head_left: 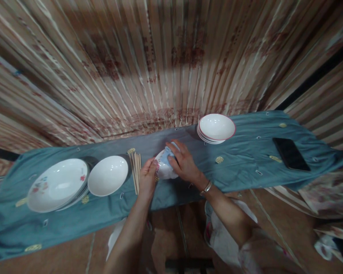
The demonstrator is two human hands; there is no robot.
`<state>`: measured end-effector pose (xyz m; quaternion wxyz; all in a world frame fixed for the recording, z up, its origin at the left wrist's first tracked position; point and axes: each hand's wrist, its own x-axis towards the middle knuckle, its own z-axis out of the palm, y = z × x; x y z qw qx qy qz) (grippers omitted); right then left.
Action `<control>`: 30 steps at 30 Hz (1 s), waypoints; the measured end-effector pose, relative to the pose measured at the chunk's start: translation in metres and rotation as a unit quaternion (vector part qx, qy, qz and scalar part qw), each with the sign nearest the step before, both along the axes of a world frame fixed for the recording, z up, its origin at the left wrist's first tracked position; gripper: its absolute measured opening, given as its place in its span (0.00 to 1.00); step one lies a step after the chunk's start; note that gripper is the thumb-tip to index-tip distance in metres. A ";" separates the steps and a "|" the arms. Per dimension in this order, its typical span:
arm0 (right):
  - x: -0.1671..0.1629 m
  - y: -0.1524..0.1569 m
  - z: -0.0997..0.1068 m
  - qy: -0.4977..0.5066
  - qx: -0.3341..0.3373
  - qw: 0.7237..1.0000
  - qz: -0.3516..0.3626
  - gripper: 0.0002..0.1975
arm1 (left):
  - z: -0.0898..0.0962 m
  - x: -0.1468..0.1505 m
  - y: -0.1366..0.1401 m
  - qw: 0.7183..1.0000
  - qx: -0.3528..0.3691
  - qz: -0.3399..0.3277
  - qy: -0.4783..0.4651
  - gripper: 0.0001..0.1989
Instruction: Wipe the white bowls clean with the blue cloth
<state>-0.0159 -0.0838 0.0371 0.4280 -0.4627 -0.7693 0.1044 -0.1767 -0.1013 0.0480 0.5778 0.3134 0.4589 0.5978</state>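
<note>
In the head view, a small white bowl [165,173] with a coloured pattern is between my two hands over the middle of the table. My left hand [148,178] is closed on its left edge, the thumb on top. My right hand [185,164] presses a light blue cloth [167,155] against the bowl from the right, its fingers bent around the cloth. Part of the bowl is hidden under the cloth and fingers. Just left of my left hand lie several wooden chopsticks [136,173], side by side.
On the blue-green tablecloth [240,167] stand a stack of flower-patterned dishes [61,184] and a white bowl [108,176] at left. Stacked red-rimmed bowls [217,127] stand behind my right hand. A black phone [291,154] lies far right. A pleated curtain [165,68] hangs behind the table.
</note>
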 end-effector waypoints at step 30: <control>-0.010 0.004 -0.068 0.370 -0.205 0.904 -0.066 0.34 | 0.002 -0.005 -0.004 0.998 -0.023 0.012 -0.050 0.21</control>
